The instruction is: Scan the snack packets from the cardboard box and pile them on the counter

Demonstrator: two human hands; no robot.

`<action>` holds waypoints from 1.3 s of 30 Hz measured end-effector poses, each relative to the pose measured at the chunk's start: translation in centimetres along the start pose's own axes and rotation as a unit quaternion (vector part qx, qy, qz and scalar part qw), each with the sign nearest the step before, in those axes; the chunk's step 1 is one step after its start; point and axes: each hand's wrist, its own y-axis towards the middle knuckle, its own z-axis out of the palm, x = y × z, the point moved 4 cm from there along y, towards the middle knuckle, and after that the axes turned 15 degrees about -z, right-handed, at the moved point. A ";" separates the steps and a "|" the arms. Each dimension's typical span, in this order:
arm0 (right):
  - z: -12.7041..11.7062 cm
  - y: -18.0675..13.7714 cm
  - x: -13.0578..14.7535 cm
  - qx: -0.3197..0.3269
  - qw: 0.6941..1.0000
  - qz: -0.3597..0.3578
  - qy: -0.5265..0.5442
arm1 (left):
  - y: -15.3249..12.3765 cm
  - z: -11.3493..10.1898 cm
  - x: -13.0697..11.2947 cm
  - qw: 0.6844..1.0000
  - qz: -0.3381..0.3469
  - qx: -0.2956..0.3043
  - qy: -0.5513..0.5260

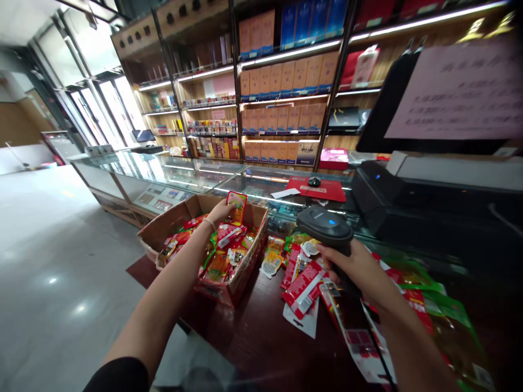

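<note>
My left hand (222, 211) reaches over the far side of a cardboard box (249, 283) and grips a small red-edged snack packet (237, 206), held upright above the box's contents. Several red, green and yellow snack packets (218, 265) fill the box. In my right hand (347, 264) is a black barcode scanner (324, 224), its head pointing left and a blue light glowing on top. My fingers wrap round its handle, and a cable runs down from it. Beneath the scanner lie loose red packets (303, 287) and yellow packets (272, 260) on the dark counter (261, 332).
More green-edged packets (453, 326) lie at the right. A black printer-like machine (373, 198) and a screen with a pink paper sheet (453, 92) stand behind. A computer mouse (314, 182) rests on a red sheet (335, 190). Glass display counters (171, 169) extend leftward before stocked shelves.
</note>
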 end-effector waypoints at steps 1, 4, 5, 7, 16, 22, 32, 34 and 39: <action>-0.1 -0.1 0.0 0.000 1.000 -0.001 0.008 | -0.4 0.4 -0.5 0.999 -0.005 0.011 -0.048; -0.7 -0.2 0.3 -0.016 1.000 -0.008 0.021 | -1.8 2.1 -1.8 0.992 0.011 0.049 -0.119; -0.9 -0.3 0.4 -0.023 0.999 -0.008 0.025 | -2.3 2.7 -2.2 0.990 0.022 0.064 -0.124; -1.4 -0.5 0.6 -0.040 0.999 -0.011 0.035 | -3.2 3.8 -2.8 0.987 0.030 0.085 -0.135; -3.3 -1.3 1.5 -0.082 0.993 -0.039 0.080 | -7.2 9.2 -6.5 0.923 -0.060 0.224 -0.307; -3.9 -2.0 2.3 -0.079 0.990 -0.056 0.098 | -8.0 13.4 -7.3 0.892 -0.218 0.273 -0.285; -5.5 -2.7 2.4 -0.082 0.991 -0.065 0.087 | -11.8 15.6 -10.9 0.846 -0.062 0.378 -0.371; -5.3 -2.7 2.3 -0.061 0.992 -0.068 0.090 | -11.9 15.6 -11.4 0.842 -0.045 0.364 -0.396; -4.5 -2.4 2.6 -0.012 0.995 -0.089 0.031 | -10.2 15.8 -10.8 0.884 -0.028 0.239 -0.401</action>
